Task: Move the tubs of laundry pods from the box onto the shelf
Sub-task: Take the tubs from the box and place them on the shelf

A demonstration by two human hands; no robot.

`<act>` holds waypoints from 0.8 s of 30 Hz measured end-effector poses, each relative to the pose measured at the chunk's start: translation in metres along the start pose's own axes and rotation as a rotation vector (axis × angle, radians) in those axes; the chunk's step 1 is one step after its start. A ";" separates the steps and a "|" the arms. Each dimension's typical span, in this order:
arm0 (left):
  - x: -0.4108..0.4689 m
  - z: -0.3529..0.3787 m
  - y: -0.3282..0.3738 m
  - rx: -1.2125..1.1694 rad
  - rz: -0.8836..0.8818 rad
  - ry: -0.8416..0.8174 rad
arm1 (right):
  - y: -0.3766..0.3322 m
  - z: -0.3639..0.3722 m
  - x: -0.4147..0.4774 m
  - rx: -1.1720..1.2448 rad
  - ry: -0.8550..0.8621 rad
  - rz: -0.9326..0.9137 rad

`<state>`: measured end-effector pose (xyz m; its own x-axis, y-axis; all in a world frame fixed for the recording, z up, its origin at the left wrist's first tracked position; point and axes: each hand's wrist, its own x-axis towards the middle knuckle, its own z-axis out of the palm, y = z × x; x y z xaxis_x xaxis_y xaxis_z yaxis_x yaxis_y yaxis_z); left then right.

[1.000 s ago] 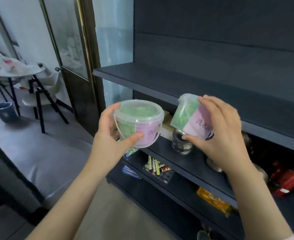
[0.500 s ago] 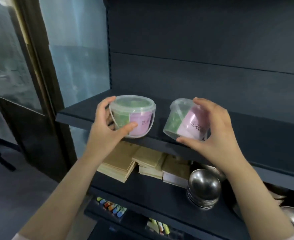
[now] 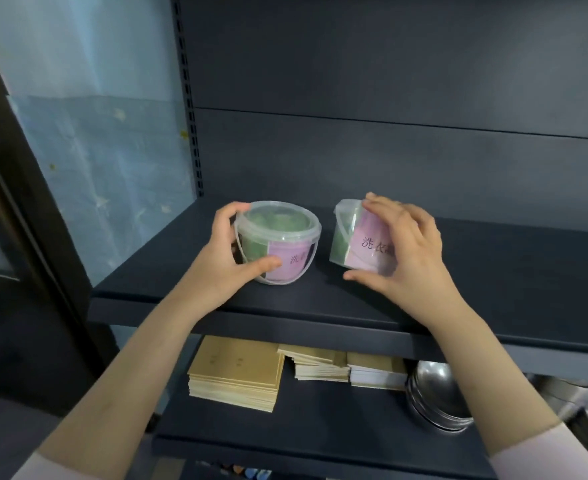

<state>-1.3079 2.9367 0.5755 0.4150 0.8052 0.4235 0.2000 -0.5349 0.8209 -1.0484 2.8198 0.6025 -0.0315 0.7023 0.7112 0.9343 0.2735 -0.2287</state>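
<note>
A person's left hand [image 3: 228, 263] grips one tub of laundry pods [image 3: 278, 245] upright on the dark shelf [image 3: 493, 289] while the right hand [image 3: 406, 252] holds a second, tilted tub [image 3: 358, 242] beside it, which likely needs levelling before release.

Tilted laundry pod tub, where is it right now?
Head view, centre-right: the right hand grips the tilted tub at the dark shelf, right of and apart from the upright tub in the left hand.
</note>
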 end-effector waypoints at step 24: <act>0.065 -0.048 -0.032 0.134 -0.067 0.096 | -0.006 0.036 0.060 0.061 -0.154 0.186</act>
<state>-1.3297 3.0187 0.5954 0.3113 0.8575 0.4095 0.3439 -0.5034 0.7927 -1.0683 2.8836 0.6226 0.0806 0.8350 0.5443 0.9062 0.1661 -0.3889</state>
